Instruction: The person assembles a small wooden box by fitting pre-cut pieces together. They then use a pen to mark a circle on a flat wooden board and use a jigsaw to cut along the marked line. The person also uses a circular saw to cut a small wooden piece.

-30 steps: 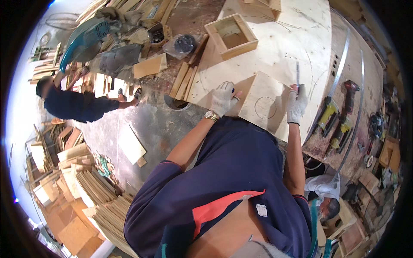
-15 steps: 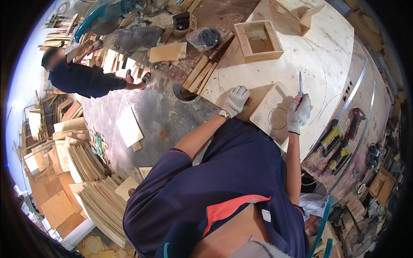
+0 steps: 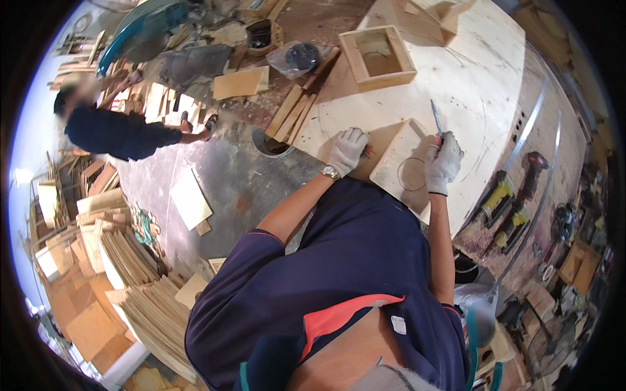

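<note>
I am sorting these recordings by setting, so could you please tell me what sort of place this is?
Most likely a woodworking shop. Plywood sheets are stacked on the floor, an open wooden box sits on the big plywood worktable, and power drills lie along its edge.

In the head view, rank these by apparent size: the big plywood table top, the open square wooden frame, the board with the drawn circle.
1. plywood table top
2. board with the drawn circle
3. open square wooden frame
The last two look close; the frame lies farther off, so that order is unsure.

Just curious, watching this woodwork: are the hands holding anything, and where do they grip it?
The right hand grips a pencil-like tool by its lower end; the left hand presses on the plywood piece.
</note>
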`<action>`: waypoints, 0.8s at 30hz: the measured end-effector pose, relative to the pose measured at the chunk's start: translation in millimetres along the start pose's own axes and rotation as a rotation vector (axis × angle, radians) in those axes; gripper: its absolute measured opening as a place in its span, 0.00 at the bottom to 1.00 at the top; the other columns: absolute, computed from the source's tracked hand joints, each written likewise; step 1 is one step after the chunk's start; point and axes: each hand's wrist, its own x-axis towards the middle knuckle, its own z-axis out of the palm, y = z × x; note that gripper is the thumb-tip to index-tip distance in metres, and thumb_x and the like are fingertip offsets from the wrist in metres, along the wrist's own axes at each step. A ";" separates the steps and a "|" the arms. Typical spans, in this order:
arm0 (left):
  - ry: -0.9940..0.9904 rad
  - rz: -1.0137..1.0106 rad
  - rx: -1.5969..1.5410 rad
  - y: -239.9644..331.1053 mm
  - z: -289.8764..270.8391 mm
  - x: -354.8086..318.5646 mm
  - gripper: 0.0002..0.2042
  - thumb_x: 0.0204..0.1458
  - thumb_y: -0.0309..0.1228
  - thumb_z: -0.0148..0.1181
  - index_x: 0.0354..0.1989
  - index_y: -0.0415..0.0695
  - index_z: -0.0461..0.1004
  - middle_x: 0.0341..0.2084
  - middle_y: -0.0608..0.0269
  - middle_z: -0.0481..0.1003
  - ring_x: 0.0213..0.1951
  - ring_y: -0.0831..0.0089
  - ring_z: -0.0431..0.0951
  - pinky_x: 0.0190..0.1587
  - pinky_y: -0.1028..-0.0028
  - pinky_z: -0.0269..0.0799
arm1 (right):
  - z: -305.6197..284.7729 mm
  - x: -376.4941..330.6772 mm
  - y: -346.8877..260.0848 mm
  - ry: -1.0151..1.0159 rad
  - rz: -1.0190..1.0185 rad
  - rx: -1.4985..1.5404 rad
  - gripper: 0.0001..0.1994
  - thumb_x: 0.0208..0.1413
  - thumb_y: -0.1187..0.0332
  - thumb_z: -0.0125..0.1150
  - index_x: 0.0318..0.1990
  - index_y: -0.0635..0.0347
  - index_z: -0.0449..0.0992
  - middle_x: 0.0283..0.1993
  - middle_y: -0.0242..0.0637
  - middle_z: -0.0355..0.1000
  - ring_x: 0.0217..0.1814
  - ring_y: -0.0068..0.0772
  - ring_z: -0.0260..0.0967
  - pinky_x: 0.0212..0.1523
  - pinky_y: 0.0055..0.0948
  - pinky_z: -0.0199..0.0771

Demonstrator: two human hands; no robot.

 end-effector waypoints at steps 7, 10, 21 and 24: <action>-0.092 0.018 0.071 -0.1 -0.1 1.5 0.13 0.51 0.38 0.68 0.39 0.47 0.75 0.37 0.57 0.75 0.44 0.55 0.76 0.45 0.56 0.72 | -5.5 -0.4 -2.3 0.018 0.171 0.092 0.05 0.64 0.65 0.59 0.38 0.53 0.73 0.34 0.44 0.73 0.39 0.54 0.72 0.45 0.50 0.69; -0.089 0.025 0.105 -1.5 1.7 1.2 0.14 0.49 0.38 0.69 0.39 0.47 0.75 0.37 0.56 0.74 0.45 0.55 0.76 0.45 0.56 0.72 | -7.5 -1.5 0.1 0.078 0.185 0.215 0.07 0.66 0.63 0.58 0.39 0.54 0.74 0.33 0.46 0.74 0.38 0.56 0.72 0.42 0.53 0.71; -0.087 0.074 0.145 -7.8 7.0 0.3 0.16 0.47 0.38 0.72 0.39 0.46 0.74 0.37 0.57 0.74 0.44 0.55 0.76 0.45 0.58 0.72 | -3.6 -6.7 13.8 0.297 0.398 0.934 0.33 0.76 0.70 0.47 0.83 0.57 0.44 0.49 0.45 0.80 0.40 0.31 0.84 0.42 0.30 0.82; -0.069 0.098 0.129 -5.6 4.6 2.8 0.14 0.50 0.38 0.71 0.39 0.46 0.74 0.35 0.57 0.74 0.42 0.55 0.76 0.44 0.57 0.72 | -3.2 -7.2 16.2 0.345 0.413 0.951 0.30 0.76 0.76 0.44 0.82 0.59 0.48 0.57 0.47 0.74 0.41 0.35 0.84 0.43 0.30 0.83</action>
